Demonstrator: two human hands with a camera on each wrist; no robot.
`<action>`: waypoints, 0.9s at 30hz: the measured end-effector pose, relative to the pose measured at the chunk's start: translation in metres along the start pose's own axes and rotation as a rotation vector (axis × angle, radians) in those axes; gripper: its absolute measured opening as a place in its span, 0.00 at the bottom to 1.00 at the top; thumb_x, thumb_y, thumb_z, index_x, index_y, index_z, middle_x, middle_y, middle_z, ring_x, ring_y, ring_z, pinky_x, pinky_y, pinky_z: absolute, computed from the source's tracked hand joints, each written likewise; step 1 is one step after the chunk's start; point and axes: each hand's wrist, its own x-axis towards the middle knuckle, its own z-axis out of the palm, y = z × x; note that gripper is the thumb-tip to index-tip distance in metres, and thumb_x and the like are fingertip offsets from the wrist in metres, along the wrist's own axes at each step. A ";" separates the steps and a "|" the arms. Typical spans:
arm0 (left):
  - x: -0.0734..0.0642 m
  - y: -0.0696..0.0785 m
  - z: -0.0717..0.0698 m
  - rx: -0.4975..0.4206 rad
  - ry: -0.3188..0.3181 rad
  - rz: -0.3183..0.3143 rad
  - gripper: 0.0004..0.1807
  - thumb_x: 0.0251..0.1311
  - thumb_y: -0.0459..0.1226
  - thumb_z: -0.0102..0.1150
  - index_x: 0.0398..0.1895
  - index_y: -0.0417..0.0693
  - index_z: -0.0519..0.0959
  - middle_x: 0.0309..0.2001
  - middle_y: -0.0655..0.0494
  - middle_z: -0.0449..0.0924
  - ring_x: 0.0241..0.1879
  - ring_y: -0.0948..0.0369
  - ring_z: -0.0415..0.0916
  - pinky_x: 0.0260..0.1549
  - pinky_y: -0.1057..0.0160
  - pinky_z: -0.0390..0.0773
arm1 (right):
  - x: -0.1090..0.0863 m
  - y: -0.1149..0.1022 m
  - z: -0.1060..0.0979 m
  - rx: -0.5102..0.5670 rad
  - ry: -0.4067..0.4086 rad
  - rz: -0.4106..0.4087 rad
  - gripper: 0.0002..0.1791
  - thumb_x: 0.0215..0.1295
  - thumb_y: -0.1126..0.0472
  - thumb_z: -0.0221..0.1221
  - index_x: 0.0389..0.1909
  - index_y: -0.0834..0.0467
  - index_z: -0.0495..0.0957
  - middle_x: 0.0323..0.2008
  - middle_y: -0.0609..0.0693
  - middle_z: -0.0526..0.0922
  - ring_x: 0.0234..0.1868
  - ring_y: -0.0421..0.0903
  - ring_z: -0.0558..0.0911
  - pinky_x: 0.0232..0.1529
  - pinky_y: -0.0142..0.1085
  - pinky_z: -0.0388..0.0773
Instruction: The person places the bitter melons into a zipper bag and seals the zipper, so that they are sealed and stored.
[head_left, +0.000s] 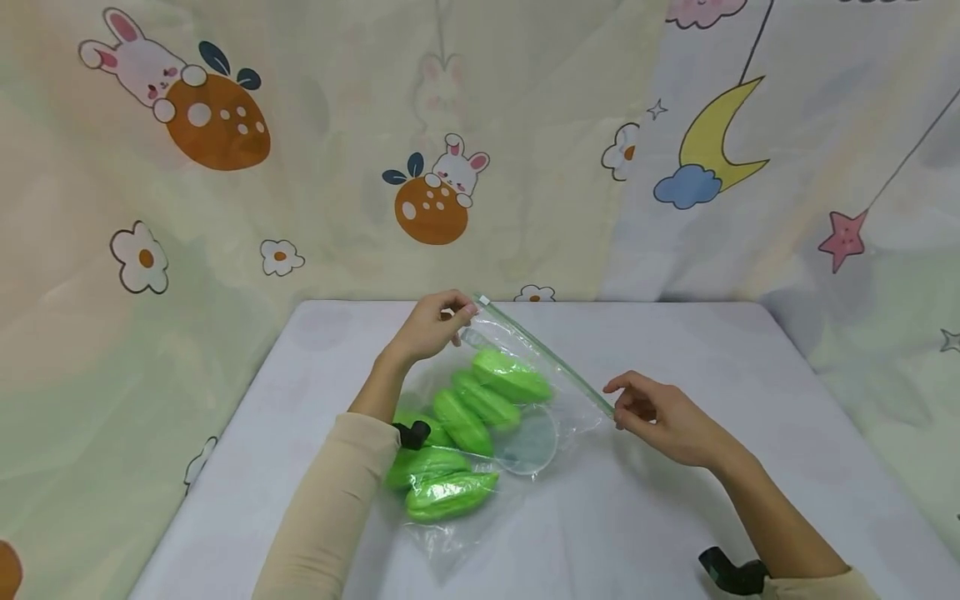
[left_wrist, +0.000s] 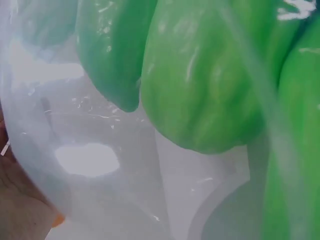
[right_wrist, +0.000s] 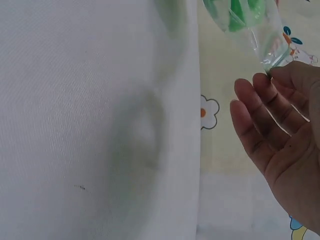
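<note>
A clear zip bag (head_left: 577, 417) is held up by its top edge above the table, with a green zip strip (head_left: 551, 354) slanting down to the right. My left hand (head_left: 431, 325) pinches the upper left corner, beside a white slider (head_left: 483, 301). At the strip's lower right end, my right hand (head_left: 667, 417) pinches the other corner between thumb and fingertip; the right wrist view shows this pinch, with the other fingers (right_wrist: 255, 132) loosely bent. Inside lie several bright green, ridged, vegetable-shaped pieces (head_left: 513, 377), seen large through the film in the left wrist view.
A round translucent disc (head_left: 528, 442) shows at the bag's middle; whether it is inside or behind, I cannot tell. The white-covered table (head_left: 637, 533) ends at a patterned cloth backdrop (head_left: 555, 208). Black wrist mounts (head_left: 731, 572) sit at both sleeves.
</note>
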 end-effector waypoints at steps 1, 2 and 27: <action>0.000 0.002 0.002 0.007 -0.001 0.005 0.15 0.78 0.46 0.53 0.50 0.45 0.81 0.43 0.48 0.78 0.30 0.51 0.79 0.35 0.54 0.83 | 0.001 0.001 0.000 -0.012 0.000 0.015 0.13 0.75 0.64 0.58 0.57 0.53 0.75 0.35 0.42 0.85 0.36 0.37 0.84 0.41 0.33 0.83; 0.000 0.004 0.004 0.016 -0.004 0.009 0.14 0.77 0.46 0.53 0.50 0.45 0.81 0.42 0.49 0.79 0.30 0.52 0.78 0.34 0.55 0.83 | 0.001 0.002 0.000 -0.022 0.003 0.028 0.14 0.76 0.63 0.58 0.59 0.53 0.75 0.37 0.42 0.85 0.37 0.37 0.84 0.42 0.34 0.83; -0.002 0.024 0.031 0.097 -0.050 0.130 0.11 0.78 0.42 0.53 0.47 0.46 0.81 0.37 0.54 0.82 0.31 0.56 0.81 0.34 0.56 0.85 | 0.093 -0.010 0.023 0.084 0.064 0.032 0.18 0.81 0.52 0.51 0.62 0.56 0.77 0.56 0.53 0.83 0.51 0.52 0.85 0.45 0.44 0.83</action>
